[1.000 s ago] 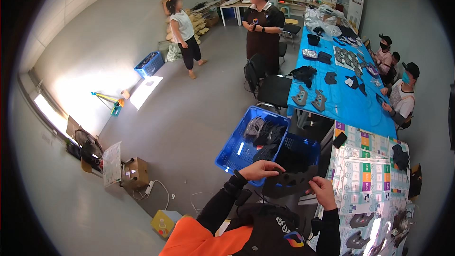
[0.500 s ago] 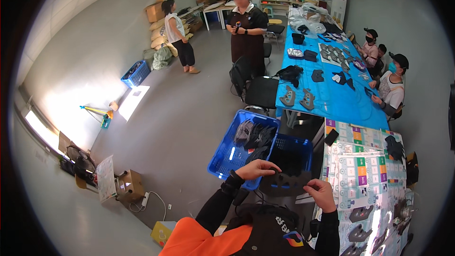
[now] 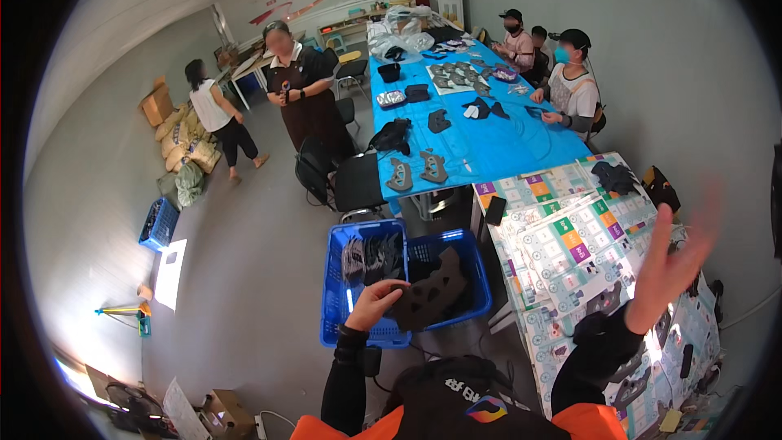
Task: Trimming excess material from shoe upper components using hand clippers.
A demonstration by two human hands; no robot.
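Pinched at one end in my left hand (image 3: 375, 303) is a flat dark-grey piece (image 3: 432, 301), foam-like, with a curved, notched edge and small cut-outs. It hangs tilted above two blue plastic baskets. Dark, layered pieces (image 3: 373, 259) fill part of the left basket (image 3: 336, 322); the right basket (image 3: 479, 297) holds dark material partly hidden by the piece. My right hand (image 3: 672, 269) is raised over the right side of the sheet-covered table (image 3: 529, 310), fingers stretched apart and blurred, holding nothing. Under that arm lie similar grey cut pieces (image 3: 631, 389).
A black phone (image 3: 495, 211) and dark cloth (image 3: 615, 178) lie on the near table. Beyond it runs a long blue-covered table (image 3: 521, 138) with grey pieces and pouches. Two people stand at left; several sit along the right. A black chair (image 3: 358, 179) stands beside the long table.
My right hand has let go of the grey piece and swung up to the right. The left hand still grips it, now tilted. The view has turned toward the right.
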